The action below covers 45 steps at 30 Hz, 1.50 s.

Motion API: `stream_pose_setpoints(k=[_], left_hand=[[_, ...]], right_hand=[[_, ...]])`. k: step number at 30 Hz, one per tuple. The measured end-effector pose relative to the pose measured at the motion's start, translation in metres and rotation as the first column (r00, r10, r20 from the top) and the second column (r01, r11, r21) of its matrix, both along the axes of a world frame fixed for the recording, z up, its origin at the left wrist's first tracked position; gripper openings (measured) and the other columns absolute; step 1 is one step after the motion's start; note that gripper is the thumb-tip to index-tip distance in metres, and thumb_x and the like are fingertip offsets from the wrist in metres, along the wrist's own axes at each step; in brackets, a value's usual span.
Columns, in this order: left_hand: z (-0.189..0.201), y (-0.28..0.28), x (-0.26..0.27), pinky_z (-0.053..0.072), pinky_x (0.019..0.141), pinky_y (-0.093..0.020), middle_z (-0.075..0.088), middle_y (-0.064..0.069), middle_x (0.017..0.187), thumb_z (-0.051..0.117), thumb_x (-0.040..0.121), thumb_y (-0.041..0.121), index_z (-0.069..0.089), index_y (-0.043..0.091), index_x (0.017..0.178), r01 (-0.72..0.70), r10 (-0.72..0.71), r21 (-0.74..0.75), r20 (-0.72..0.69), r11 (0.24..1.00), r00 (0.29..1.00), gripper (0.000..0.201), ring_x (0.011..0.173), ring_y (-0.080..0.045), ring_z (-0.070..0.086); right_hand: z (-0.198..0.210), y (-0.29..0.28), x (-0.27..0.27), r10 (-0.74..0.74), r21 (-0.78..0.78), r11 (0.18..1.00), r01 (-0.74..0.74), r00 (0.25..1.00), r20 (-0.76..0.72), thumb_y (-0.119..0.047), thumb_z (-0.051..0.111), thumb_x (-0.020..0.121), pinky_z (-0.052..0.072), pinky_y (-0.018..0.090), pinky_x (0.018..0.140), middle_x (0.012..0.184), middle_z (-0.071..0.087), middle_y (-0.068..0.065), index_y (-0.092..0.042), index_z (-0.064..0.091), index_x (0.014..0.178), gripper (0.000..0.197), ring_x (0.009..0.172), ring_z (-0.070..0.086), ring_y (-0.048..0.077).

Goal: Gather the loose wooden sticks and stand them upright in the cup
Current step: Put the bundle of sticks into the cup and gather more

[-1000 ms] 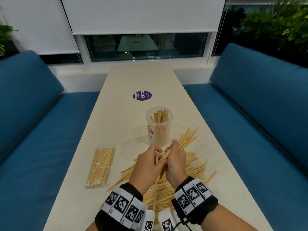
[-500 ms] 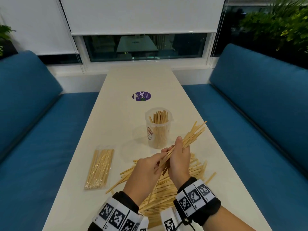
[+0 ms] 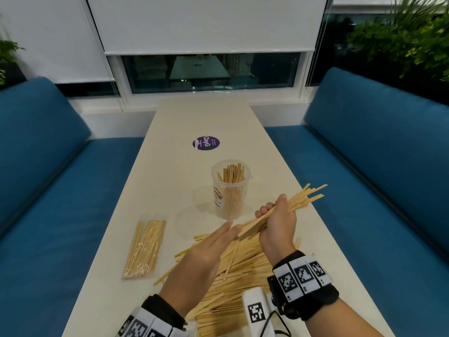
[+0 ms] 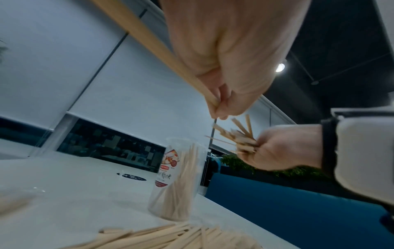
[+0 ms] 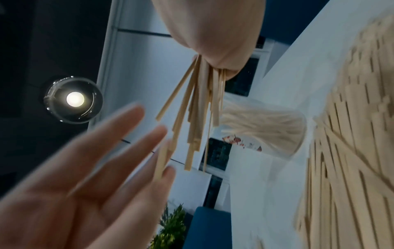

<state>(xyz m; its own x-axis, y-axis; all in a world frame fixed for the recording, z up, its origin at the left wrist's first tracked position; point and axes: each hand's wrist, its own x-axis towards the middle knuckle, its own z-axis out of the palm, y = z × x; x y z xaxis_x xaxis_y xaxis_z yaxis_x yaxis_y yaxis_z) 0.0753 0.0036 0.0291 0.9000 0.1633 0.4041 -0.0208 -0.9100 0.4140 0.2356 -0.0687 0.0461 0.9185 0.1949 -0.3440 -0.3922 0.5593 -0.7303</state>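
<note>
My right hand grips a bundle of wooden sticks in the air, slanting up to the right, just right of the clear plastic cup. Several sticks stand upright in that cup. My left hand is flat with straight fingers, and its tips touch the bundle's near end. In the right wrist view the bundle fans out below my fist, and one stick lies against my left fingers. A pile of loose sticks lies on the table under both hands.
A sealed packet of sticks lies on the left of the white table. A purple sticker sits beyond the cup. Blue benches run along both sides, and a window is at the far end.
My right hand has lifted the bundle up and to the right. My left hand has let go of it and flattened, keeping only its fingertips at the bundle's near end.
</note>
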Motion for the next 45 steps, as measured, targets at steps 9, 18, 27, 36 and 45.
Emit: stream_pose_setpoints(k=[9,18,27,36,45], left_hand=[[0.054,0.011,0.008,0.053,0.088,-0.02,0.072,-0.004,0.107,0.054,0.088,0.002,0.054,0.027,0.119,0.046,0.343,-0.913,0.198,0.406,0.918,0.039,0.105,-0.011,0.066],[0.054,0.0,0.015,0.05,0.097,-0.034,0.07,-0.004,0.112,0.043,0.092,0.003,0.055,0.011,0.117,0.159,0.365,-0.986,0.167,0.052,0.916,0.028,0.112,-0.015,0.062],[0.049,-0.012,0.017,0.049,0.069,-0.005,0.072,0.016,0.101,0.052,0.089,0.002,0.063,0.024,0.108,0.022,0.493,-0.92,0.23,0.391,0.839,0.031,0.093,0.008,0.065],[0.014,0.005,0.011,0.038,0.092,-0.04,0.065,-0.006,0.114,0.033,0.097,0.039,0.065,0.011,0.104,-0.277,0.188,-0.899,-0.353,-0.34,0.916,0.043,0.102,-0.025,0.057],[0.01,-0.001,0.019,0.042,0.093,-0.043,0.067,-0.019,0.074,0.03,0.097,0.025,0.067,-0.007,0.087,-0.275,0.045,-0.736,-0.382,-0.618,0.923,0.049,0.083,-0.031,0.058]], right_hand=[[0.0,-0.008,-0.033,0.636,-0.208,0.772,-0.601,0.721,0.277,-0.033,0.057,0.085,0.033,0.02,0.038,0.05,0.038,-0.004,-0.01,0.049,0.098,0.027,0.039,0.034,0.009],[0.008,-0.01,-0.053,0.865,-0.537,0.5,-0.68,0.358,0.351,-0.023,0.069,0.083,0.03,0.023,0.041,0.045,0.043,-0.008,-0.002,0.056,0.095,0.028,0.039,0.036,0.01],[0.01,-0.009,-0.055,0.884,-0.656,0.467,-0.593,0.339,0.323,-0.032,0.057,0.091,0.035,0.021,0.047,0.045,0.044,-0.01,-0.023,0.06,0.068,0.026,0.044,0.039,0.007],[0.015,-0.007,-0.05,0.703,-0.479,0.711,-0.515,0.53,0.475,-0.055,0.053,0.076,0.033,0.023,0.049,0.051,0.04,-0.005,-0.018,0.056,0.065,0.039,0.049,0.038,0.013],[0.013,0.004,-0.056,0.548,-0.382,0.836,-0.394,0.549,0.631,-0.083,0.051,0.061,0.037,0.013,0.053,0.055,0.047,-0.01,-0.022,0.053,0.066,0.062,0.054,0.043,0.004]])
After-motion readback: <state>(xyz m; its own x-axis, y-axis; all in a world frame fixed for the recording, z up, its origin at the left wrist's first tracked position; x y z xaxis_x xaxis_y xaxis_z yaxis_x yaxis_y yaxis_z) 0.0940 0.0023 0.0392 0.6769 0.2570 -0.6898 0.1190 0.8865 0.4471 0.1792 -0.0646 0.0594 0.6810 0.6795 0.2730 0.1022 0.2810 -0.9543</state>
